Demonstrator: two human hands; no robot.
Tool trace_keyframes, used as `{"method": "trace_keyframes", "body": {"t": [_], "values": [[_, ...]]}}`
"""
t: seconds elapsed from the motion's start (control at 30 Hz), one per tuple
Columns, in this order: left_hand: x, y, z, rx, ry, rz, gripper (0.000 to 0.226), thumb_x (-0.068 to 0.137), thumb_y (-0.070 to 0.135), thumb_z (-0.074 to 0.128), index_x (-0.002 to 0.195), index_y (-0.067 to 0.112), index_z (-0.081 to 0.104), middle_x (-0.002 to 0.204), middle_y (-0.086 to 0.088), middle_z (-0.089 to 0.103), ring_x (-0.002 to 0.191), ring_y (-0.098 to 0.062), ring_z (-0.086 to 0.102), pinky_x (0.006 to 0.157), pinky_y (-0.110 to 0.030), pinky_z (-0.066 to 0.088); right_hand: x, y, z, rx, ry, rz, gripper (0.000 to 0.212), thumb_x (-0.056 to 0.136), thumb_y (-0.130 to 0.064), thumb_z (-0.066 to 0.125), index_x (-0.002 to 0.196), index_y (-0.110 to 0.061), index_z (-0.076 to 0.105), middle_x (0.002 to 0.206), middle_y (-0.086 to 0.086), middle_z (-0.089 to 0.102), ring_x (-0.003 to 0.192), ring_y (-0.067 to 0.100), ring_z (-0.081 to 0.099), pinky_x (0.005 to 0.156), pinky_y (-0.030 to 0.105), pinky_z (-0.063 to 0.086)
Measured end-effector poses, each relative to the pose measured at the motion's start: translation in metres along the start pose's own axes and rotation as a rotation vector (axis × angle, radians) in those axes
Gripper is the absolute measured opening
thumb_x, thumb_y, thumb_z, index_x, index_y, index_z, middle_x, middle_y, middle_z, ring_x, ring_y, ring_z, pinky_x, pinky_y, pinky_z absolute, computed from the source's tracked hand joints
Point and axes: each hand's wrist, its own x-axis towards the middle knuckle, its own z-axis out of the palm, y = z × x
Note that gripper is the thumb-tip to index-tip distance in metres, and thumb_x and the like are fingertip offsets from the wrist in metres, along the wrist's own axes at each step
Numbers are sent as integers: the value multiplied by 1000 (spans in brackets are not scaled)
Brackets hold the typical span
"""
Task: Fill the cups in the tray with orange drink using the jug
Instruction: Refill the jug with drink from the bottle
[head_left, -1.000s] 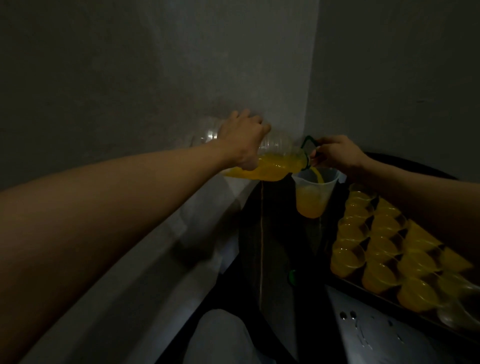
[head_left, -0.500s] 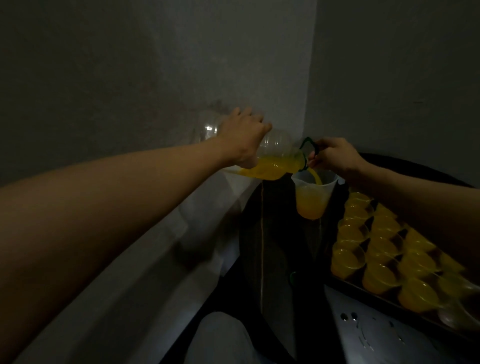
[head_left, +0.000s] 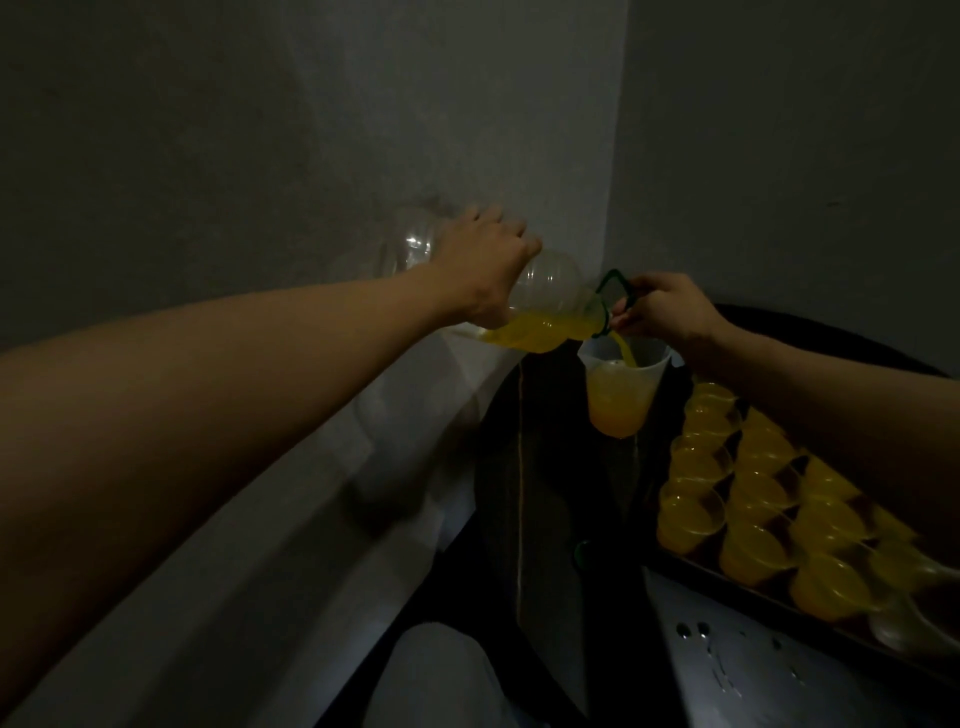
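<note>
Dim grey corner walls (head_left: 311, 130), left hand (head_left: 488, 275) gripping tipped clear bottle (head_left: 553, 291), right hand (head_left: 667, 312) pinching green loop (head_left: 607, 278) at its neck, orange drink (head_left: 625, 354) streaming into jug (head_left: 618, 400) below, filled cups (head_left: 691, 514) in tray (head_left: 737, 592) beside it

Your left forearm (head_left: 234, 395) and right forearm (head_left: 831, 410) are bare along all of their visible length, down to the wrists. Your left hand (head_left: 488, 275) and right hand (head_left: 665, 312) are bare too. A pale rounded shape (head_left: 436, 675) at the bottom edge may be your clothed knee; the dim light leaves that unclear.
</note>
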Motion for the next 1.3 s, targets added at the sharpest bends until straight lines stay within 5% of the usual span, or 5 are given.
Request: {"method": "trace_keyframes", "body": {"t": [0.23, 0.5, 0.77, 0.83, 1.3], "values": [[3, 0, -3, 49, -7, 42, 81, 72, 45, 77, 142, 18, 48, 127, -10, 56, 117, -31, 49, 96, -41, 39, -2, 8, 2, -9, 4, 5, 22, 83, 14, 52, 94, 1, 66, 84, 14, 67, 84, 25, 67, 76, 34, 58], [5, -1, -7, 90, -15, 69, 80, 75, 37, 77, 145, 16, 46, 128, -11, 55, 117, -31, 48, 97, -42, 39, -7, 7, 1, 22, -5, 12, 33, 84, 16, 47, 109, 2, 63, 88, 17, 64, 86, 31, 64, 84, 49, 55], [8, 5, -10, 154, -12, 105, 81, 77, 31, 74, 149, 15, 40, 131, -13, 52, 119, -31, 46, 98, -42, 38, -15, 15, 3, 84, 2, 26, 43, 86, 19, 45, 125, 2, 55, 108, 29, 64, 90, 32, 64, 74, 37, 56], [9, 6, -11, 158, -9, 107, 81, 77, 29, 74, 148, 15, 40, 130, -13, 53, 119, -31, 46, 96, -41, 39, -15, 17, 2, 83, 15, 37, 40, 86, 17, 46, 122, 3, 57, 101, 24, 65, 89, 31, 65, 83, 45, 57], [14, 9, -16, 197, -5, 130, 81, 78, 24, 72, 150, 12, 37, 131, -13, 53, 121, -33, 45, 100, -43, 37, -16, 21, -1, 124, 24, 36, 44, 85, 19, 48, 125, 2, 54, 88, 12, 61, 77, 20, 61, 64, 28, 52]]}}
